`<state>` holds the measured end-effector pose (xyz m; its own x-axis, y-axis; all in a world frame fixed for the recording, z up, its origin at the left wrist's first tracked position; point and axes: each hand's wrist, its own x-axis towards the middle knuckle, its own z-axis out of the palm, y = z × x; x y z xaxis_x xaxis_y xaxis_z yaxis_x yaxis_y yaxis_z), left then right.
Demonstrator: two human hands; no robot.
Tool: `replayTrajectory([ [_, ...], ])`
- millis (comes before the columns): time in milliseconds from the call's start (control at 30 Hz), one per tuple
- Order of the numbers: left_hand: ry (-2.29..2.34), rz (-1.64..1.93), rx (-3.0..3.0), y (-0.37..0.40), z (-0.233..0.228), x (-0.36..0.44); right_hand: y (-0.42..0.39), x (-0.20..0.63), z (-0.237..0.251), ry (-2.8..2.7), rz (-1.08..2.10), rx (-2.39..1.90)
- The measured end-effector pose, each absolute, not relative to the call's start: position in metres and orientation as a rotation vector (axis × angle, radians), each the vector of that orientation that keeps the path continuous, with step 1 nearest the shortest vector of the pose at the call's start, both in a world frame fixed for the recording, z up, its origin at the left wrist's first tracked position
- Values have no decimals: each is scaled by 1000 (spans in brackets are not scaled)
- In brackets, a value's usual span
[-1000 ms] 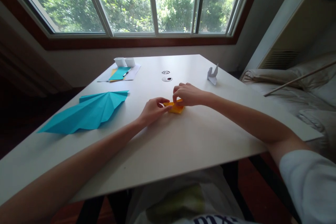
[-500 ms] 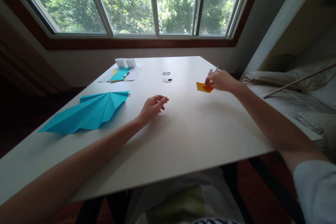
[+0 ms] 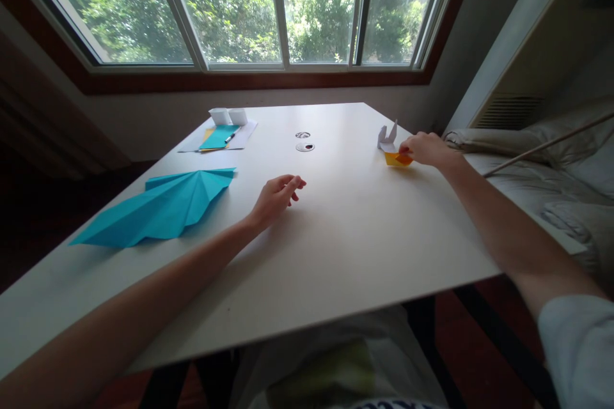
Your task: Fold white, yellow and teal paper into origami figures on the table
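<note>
My right hand is closed, pinching a small folded orange paper piece between thumb and fingertips at the right side of the white table. Just behind that piece stands a folded white paper figure with two upright points. My left hand is over the middle of the table, fingers loosely curled and slightly apart, with nothing visible in them. To its left lies a large creased blue paper. Beyond the left hand are two small round black-and-white pieces, the nearer one with a dark spot.
At the far left of the table are two white containers. Beside them, a pen lies on blue paper with yellow and white sheets under it. A window is behind the table. A padded pale seat stands at the right.
My right hand has moved to the right with the orange paper piece, uncovering more of the white paper figure. My left hand has hardly moved.
</note>
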<state>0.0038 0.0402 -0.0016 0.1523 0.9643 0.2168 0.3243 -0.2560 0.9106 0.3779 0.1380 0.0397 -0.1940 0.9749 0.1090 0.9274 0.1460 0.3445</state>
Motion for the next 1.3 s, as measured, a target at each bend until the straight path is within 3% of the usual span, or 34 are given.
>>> replayTrajectory([
  [1300, 1247, 1127, 1713, 42, -4, 2, 152, 394, 29, 2337, 268, 1916],
])
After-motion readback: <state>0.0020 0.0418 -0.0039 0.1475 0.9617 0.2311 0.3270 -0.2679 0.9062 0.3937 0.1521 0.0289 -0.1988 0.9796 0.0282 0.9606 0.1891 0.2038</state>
